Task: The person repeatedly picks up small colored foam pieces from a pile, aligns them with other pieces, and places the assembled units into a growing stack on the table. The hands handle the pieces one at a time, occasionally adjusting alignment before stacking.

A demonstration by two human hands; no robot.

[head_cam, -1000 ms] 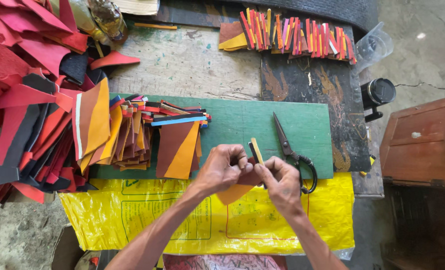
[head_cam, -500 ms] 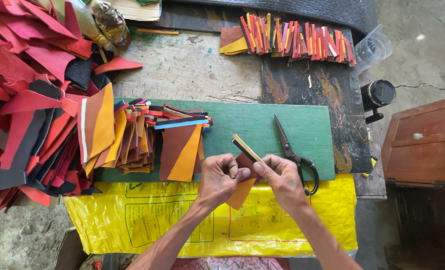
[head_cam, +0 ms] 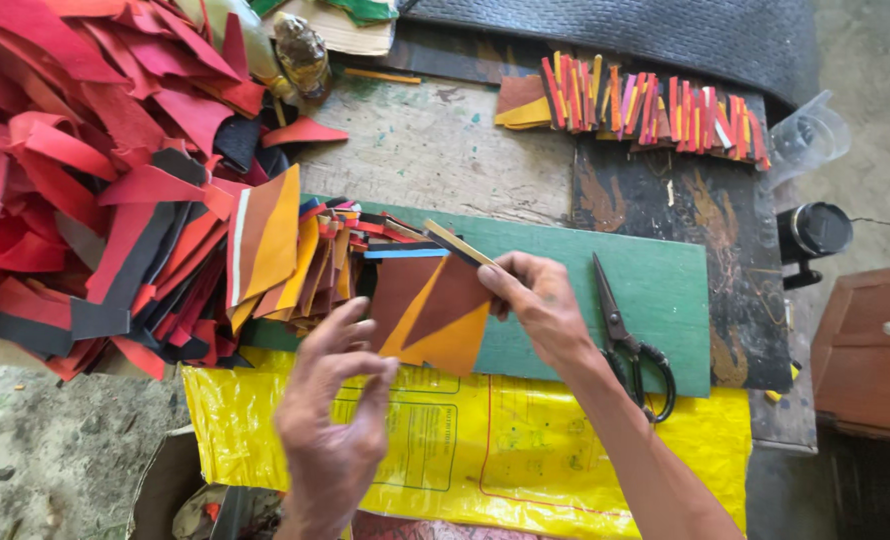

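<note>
My right hand (head_cam: 540, 305) pinches a narrow layered strip (head_cam: 457, 243) with a yellow edge and holds it over the stack of brown and orange pieces (head_cam: 435, 312) on the green cutting mat (head_cam: 655, 285). My left hand (head_cam: 335, 410) hovers over the yellow plastic sheet (head_cam: 525, 460), fingers apart and holding nothing, just below the brown and orange piece. Black-handled scissors (head_cam: 627, 340) lie on the mat right of my right hand.
A big heap of red, black and orange scraps (head_cam: 85, 180) covers the left side. A fanned stack of cut pieces (head_cam: 285, 260) leans beside it. A row of coloured strips (head_cam: 645, 105) lies at the back. A black cup (head_cam: 815, 232) and a wooden box (head_cam: 870, 350) are on the right.
My hands have parted. The right hand carried the strip up and left to the stack of pieces, while the left hand let go and dropped toward the yellow sheet.
</note>
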